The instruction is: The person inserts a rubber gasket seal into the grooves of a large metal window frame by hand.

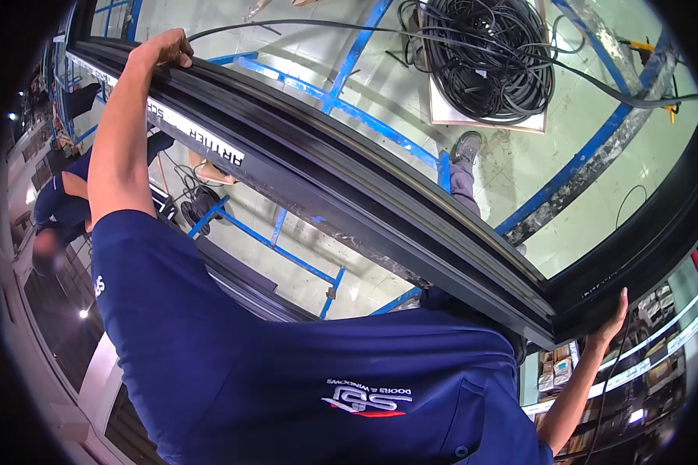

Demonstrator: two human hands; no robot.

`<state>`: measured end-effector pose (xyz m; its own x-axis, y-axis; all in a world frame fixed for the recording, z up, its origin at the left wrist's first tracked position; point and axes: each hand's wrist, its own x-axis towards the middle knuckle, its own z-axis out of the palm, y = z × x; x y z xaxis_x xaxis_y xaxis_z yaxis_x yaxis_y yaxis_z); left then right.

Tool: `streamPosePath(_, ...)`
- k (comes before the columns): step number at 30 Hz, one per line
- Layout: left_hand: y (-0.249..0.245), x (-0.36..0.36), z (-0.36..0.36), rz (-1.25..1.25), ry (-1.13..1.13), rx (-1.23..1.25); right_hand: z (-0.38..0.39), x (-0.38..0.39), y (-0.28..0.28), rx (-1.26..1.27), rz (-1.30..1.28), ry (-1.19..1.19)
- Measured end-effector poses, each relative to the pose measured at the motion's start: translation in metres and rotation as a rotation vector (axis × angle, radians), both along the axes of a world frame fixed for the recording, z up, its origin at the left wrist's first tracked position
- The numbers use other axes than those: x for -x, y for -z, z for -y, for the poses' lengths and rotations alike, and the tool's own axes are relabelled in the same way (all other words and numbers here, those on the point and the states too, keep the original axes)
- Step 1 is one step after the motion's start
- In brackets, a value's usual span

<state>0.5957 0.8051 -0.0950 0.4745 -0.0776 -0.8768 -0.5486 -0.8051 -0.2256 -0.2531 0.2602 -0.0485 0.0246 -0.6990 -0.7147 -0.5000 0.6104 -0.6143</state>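
Note:
A large black window or door frame (pixel 349 174) runs diagonally in front of my body, with grooves along its profile and white printed film on its side. My left hand (pixel 164 49) has its fingers curled over the frame's far left part. A thin black rubber strip (pixel 302 24) leads away from beside those fingers, toward the upper right. At the frame's near right corner, my right hand (pixel 609 322) grips the outer edge, one digit stretched along it and the rest of the fingers partly hidden.
Blue metal stands (pixel 329 101) are below and around the frame. A coiled heap of black strip (pixel 488 58) lies on a pale board at the upper right. A gray shoe (pixel 466 147) shows past the frame. Another person (pixel 62 201) bends over at the left. Shelves (pixel 554 368) stand at the lower right.

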Motion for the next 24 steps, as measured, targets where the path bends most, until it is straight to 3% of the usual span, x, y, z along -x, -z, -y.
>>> streamPosePath(3,0.008,-0.005,-0.009,0.033,0.028,-0.005,-0.007,-0.008,-0.002,0.027,0.022,0.053)
streamPosePath(4,-0.011,0.020,0.018,0.054,-0.007,-0.027,-0.006,-0.008,-0.002,0.025,0.015,0.058)
streamPosePath(7,0.011,-0.007,-0.017,-0.006,0.053,0.131,-0.002,-0.002,0.000,0.032,-0.012,0.060)
streamPosePath(10,0.022,-0.016,-0.016,-0.020,0.034,0.022,0.003,0.005,0.003,0.046,-0.017,0.051)
streamPosePath(13,0.021,-0.017,-0.020,0.038,0.053,0.098,0.004,0.006,0.004,-0.006,0.027,0.067)
streamPosePath(19,0.011,0.005,-0.003,-0.197,-0.011,0.178,0.007,0.021,0.010,0.048,0.016,0.071)
streamPosePath(24,0.020,0.002,-0.007,-0.163,-0.002,0.253,-0.001,0.004,0.002,0.016,0.011,0.083)
